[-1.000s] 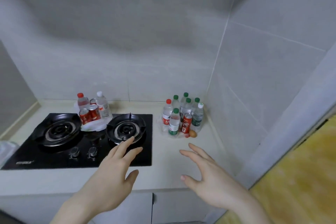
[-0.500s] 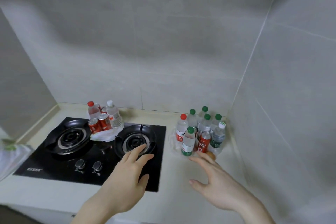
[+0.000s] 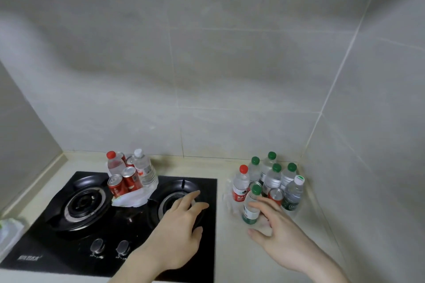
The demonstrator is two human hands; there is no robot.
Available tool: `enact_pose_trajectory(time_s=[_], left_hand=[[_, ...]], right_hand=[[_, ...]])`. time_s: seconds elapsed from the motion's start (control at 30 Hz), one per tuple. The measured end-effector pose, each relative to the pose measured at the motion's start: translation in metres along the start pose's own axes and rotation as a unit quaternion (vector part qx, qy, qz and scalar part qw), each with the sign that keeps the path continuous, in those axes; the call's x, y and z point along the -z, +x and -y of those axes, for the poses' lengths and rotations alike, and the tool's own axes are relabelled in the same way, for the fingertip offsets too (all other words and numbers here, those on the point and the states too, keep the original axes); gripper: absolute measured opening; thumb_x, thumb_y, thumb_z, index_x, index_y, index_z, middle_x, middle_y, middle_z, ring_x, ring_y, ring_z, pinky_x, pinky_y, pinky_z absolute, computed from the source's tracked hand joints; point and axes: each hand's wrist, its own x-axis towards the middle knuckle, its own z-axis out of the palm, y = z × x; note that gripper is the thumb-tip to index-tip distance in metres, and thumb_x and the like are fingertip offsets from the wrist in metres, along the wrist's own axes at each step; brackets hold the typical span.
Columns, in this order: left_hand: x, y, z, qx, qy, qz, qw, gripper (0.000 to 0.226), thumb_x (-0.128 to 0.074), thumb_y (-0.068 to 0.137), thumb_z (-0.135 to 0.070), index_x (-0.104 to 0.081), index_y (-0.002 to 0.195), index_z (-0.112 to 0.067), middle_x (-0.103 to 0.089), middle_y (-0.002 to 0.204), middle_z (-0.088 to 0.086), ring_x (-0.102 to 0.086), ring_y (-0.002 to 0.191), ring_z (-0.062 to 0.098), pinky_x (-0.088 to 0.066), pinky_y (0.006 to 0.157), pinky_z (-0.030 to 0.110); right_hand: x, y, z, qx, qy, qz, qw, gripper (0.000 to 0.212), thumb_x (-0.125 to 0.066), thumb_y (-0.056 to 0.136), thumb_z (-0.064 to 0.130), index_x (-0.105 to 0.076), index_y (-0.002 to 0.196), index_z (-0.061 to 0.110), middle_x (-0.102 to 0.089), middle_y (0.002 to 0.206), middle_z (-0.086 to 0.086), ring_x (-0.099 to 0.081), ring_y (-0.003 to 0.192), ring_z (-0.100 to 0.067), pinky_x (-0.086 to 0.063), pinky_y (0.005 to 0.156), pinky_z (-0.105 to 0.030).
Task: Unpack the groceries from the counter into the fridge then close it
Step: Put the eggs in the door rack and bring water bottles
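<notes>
Two groups of drinks on the counter (image 3: 230, 248); both hands reaching, neither gripping.

Corner group: five green-capped bottles (image 3: 273, 174), one red-capped bottle (image 3: 240, 185), one white-capped bottle (image 3: 293, 193), two red cans (image 3: 275, 195). Second group on a white bag (image 3: 135, 200) at the back of the black gas hob (image 3: 69, 232): one red-capped bottle (image 3: 115, 164), one white-capped bottle (image 3: 143, 169), four red cans (image 3: 132, 178). Right hand (image 3: 282, 234) with fingers spread, touching the front green-capped bottle (image 3: 251, 205). Left hand (image 3: 179, 232) spread flat over the right burner (image 3: 177, 197).
</notes>
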Motion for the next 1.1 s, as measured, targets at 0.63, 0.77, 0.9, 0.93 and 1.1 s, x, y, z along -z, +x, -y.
enact_pose_trajectory(time_s=[0.63, 0.77, 0.9, 0.93, 1.1], left_hand=[[-0.043, 0.12, 0.001, -0.009, -0.042, 0.104, 0.994, 0.065, -0.056, 0.089, -0.02, -0.041, 0.152, -0.025, -0.025, 0.163, -0.002, -0.039, 0.145, 0.024, -0.036, 0.118, 0.037], [-0.062, 0.135, -0.022, -0.027, -0.048, 0.108, 0.993, 0.07, -0.057, 0.087, -0.022, -0.034, 0.154, -0.026, -0.023, 0.161, -0.004, -0.05, 0.136, 0.027, -0.043, 0.111, 0.034], [-0.091, 0.146, -0.045, -0.05, -0.06, 0.106, 0.991, 0.08, -0.058, 0.086, -0.02, -0.023, 0.156, -0.034, -0.013, 0.162, -0.012, -0.054, 0.13, 0.026, -0.049, 0.101, 0.03], [-0.097, 0.15, -0.049, -0.051, -0.063, 0.105, 0.991, 0.083, -0.059, 0.086, -0.021, -0.019, 0.157, -0.036, -0.009, 0.164, -0.014, -0.053, 0.131, 0.026, -0.048, 0.098, 0.029], [-0.122, 0.173, -0.056, -0.043, -0.061, 0.096, 0.993, 0.084, -0.057, 0.093, -0.025, -0.011, 0.16, -0.042, 0.004, 0.168, -0.023, -0.04, 0.146, 0.023, -0.047, 0.106, 0.033]], right_hand=[[-0.015, 0.021, -0.065, -0.144, 0.027, -0.015, 0.989, 0.055, -0.072, 0.091, 0.036, -0.05, 0.141, 0.038, -0.05, 0.132, 0.019, -0.049, 0.122, 0.011, -0.035, 0.108, -0.017], [-0.018, 0.032, -0.095, -0.164, 0.044, -0.016, 0.985, 0.056, -0.075, 0.09, 0.031, -0.052, 0.141, 0.033, -0.054, 0.13, 0.015, -0.055, 0.12, 0.008, -0.037, 0.11, -0.017], [-0.02, 0.045, -0.12, -0.183, 0.059, -0.015, 0.981, 0.055, -0.074, 0.09, 0.027, -0.052, 0.14, 0.028, -0.06, 0.125, 0.012, -0.059, 0.117, 0.003, -0.042, 0.111, -0.023], [-0.021, 0.048, -0.126, -0.187, 0.065, -0.02, 0.98, 0.056, -0.073, 0.089, 0.025, -0.052, 0.141, 0.027, -0.061, 0.125, 0.012, -0.059, 0.115, 0.007, -0.041, 0.11, -0.021], [-0.028, 0.056, -0.158, -0.217, 0.074, -0.057, 0.972, 0.058, -0.073, 0.085, 0.015, -0.052, 0.133, 0.038, -0.053, 0.108, 0.027, -0.052, 0.103, 0.018, -0.035, 0.093, -0.01]])
